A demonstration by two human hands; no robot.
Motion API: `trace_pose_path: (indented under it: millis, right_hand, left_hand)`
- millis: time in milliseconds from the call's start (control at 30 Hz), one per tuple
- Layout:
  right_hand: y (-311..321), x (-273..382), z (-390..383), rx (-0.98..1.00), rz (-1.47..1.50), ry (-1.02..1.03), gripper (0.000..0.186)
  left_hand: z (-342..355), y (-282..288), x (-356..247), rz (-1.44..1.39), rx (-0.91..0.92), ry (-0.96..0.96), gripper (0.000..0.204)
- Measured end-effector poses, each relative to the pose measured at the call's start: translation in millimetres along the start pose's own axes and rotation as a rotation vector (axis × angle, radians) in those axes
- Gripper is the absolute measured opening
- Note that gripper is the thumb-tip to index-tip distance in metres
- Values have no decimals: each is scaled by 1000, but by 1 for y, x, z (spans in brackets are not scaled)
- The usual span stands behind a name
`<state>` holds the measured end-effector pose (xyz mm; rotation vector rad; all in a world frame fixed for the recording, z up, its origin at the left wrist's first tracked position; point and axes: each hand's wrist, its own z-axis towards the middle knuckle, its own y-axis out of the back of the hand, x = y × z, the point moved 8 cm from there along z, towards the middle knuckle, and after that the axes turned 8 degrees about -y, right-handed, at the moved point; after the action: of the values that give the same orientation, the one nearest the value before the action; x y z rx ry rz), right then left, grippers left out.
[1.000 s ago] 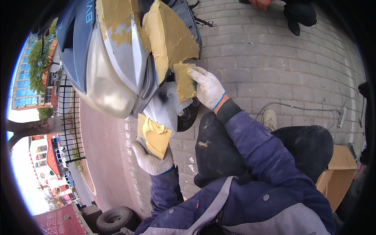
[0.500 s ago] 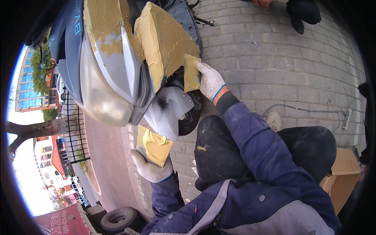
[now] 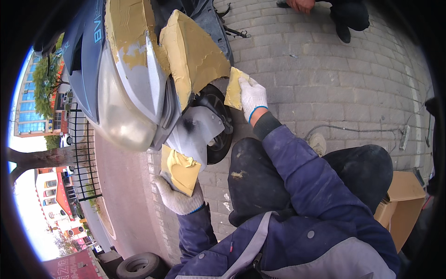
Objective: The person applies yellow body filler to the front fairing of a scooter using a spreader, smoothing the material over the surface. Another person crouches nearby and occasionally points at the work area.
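Note:
My left hand (image 3: 179, 195), in a white glove, grips a square board (image 3: 181, 169) loaded with a thick mound of creamy yellow putty, low beside the scooter's silver front fender (image 3: 195, 130). My gloved right hand (image 3: 252, 96) is closed on a putty-smeared spreader (image 3: 234, 88), held just right of a body panel (image 3: 195, 53) coated in rough yellow putty. The scooter's upper fairing (image 3: 130, 35) also carries patchy putty above a cloudy headlight lens (image 3: 123, 114). The front wheel (image 3: 220, 149) shows behind the fender.
A crouching person's hand (image 3: 302, 6) and dark shoe (image 3: 342, 30) are at the top right, on brick paving (image 3: 316, 74). A cable with a power strip (image 3: 404, 138), a cardboard box (image 3: 402, 204), a black fence (image 3: 83, 162) and a tire (image 3: 139, 267) lie around me.
My right hand and spreader have moved up and right, away from the fender and the edge of the puttied panel. My left hand with the board has shifted only slightly.

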<state>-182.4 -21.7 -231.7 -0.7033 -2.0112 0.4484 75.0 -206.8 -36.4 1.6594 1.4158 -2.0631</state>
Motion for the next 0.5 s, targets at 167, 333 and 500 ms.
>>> trace_pose_path:
  millis: [167, 333, 500]
  right_hand:
    - [-24, 22, -6, -69, -385, 236, 40]
    - [-45, 30, -11, -50, -427, 264, 42]
    - [-62, 53, -47, 28, -428, 337, 40]
  left_hand:
    - [-4, 5, -2, -84, 69, 21, 63]
    - [-8, 19, -7, -54, 0, 59, 60]
    - [-11, 24, -7, -26, -45, 83, 58]
